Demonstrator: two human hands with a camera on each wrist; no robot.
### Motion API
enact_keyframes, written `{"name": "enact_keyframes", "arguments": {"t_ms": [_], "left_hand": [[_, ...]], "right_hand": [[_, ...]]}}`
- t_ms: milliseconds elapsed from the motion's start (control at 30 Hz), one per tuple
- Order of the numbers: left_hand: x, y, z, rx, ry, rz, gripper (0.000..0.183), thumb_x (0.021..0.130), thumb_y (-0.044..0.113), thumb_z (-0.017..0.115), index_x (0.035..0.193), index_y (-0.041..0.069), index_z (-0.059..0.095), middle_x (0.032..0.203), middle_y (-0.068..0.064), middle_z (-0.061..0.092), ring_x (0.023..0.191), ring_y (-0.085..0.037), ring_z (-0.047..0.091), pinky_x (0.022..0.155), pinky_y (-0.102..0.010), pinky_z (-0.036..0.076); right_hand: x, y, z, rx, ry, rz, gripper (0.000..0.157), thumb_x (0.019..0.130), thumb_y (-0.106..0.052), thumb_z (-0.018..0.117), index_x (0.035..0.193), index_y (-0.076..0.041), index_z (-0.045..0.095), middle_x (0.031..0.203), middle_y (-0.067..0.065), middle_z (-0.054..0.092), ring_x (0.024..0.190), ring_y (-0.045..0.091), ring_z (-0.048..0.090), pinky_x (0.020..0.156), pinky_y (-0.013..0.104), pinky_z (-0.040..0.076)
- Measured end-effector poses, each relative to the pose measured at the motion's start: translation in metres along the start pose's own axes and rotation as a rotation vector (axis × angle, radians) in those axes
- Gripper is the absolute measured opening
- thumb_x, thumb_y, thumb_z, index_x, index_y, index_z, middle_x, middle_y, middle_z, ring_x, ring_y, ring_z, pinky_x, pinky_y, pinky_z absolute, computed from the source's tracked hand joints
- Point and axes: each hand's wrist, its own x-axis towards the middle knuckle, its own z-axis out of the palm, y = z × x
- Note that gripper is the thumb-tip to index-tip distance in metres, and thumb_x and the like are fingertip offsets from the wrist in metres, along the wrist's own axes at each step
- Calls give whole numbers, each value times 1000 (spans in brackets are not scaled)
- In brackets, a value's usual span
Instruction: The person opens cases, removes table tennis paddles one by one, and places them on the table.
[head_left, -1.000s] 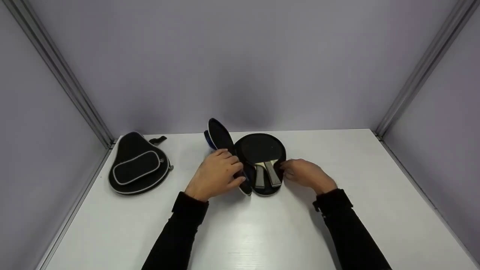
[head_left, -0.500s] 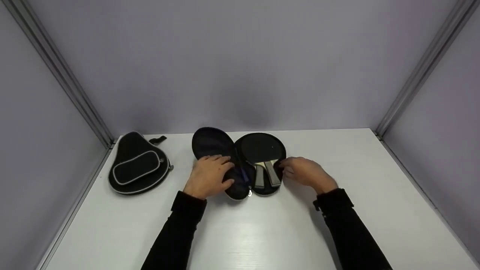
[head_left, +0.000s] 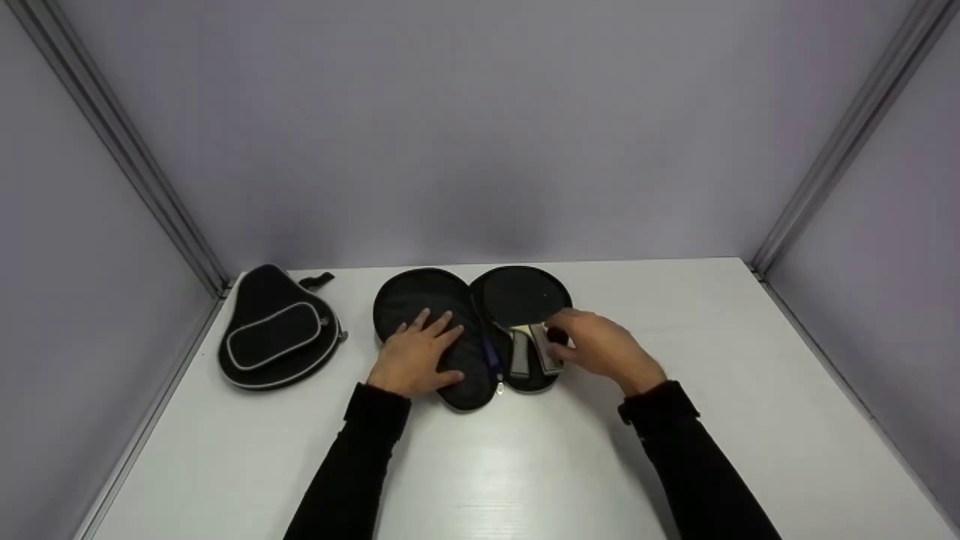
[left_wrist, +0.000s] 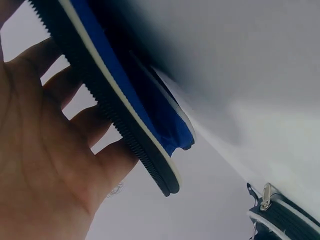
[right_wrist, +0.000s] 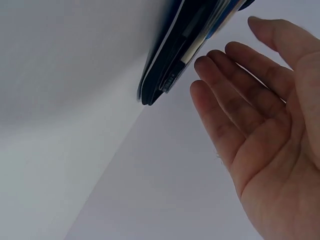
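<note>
A black zip-up table tennis bat case lies spread wide at the back of the table, seen in the head view. My left hand (head_left: 416,356) rests on its lid (head_left: 424,289) with fingers spread. The left wrist view shows the zipper edge (left_wrist: 107,107) and blue lining beside that palm. In the right half of the case are two table tennis bats (head_left: 523,295), one over the other, grey handles toward me. Over the right handle (head_left: 545,349) hovers my right hand (head_left: 600,349), fingers loosely bent; the right wrist view shows them apart from the case's side (right_wrist: 167,65).
To the left lies a second black bat case (head_left: 274,337), closed, with grey piping, a front pocket and a strap (head_left: 316,280). A zipper pull (head_left: 500,388) hangs at the opened case's near edge. Grey walls border the white table (head_left: 480,465) at the back and sides.
The lid of the case has swung left and down, from half raised to flat, under my left hand. My right hand has moved from the case's right rim to above the bat handles.
</note>
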Motion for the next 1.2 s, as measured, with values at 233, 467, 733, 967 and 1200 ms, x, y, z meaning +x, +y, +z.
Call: {"name": "enact_keyframes", "arguments": {"t_ms": [233,467,733,967,1200], "left_hand": [[3,-1,5,-25,7,-2,84,105,54,86,175,17,58,189,-15,46,177,-55,37,137,-78,44],[4,0,6,-27,3,-3,84,104,54,87,174,15,59,188,-17,46,176,-56,37,136,-79,44],[3,0,7,-28,-2,1,84,105,53,86,174,14,59,187,-18,47,176,-57,36,135,-80,44],[3,-2,11,-41,43,28,83,105,54,84,173,12,60,185,-20,50,174,-59,40,131,-83,46],[0,2,6,-19,23,6,83,105,53,86,173,13,60,186,-19,49,175,-55,40,134,-79,47]], "right_hand": [[-2,-21,6,-56,-5,21,58,101,-37,95,139,2,74,126,13,78,101,24,75,90,49,70],[-2,-30,20,-95,31,42,61,94,-30,102,132,7,71,116,18,72,87,26,72,77,51,71],[-4,-35,28,-64,55,31,60,91,-15,101,133,11,67,113,28,73,91,40,77,78,60,71],[-4,-40,19,-83,50,57,55,89,-3,97,136,7,69,113,30,76,94,44,79,79,60,72],[-3,-35,8,-67,77,81,41,89,7,84,128,3,72,103,24,77,89,37,76,74,59,69]]}}
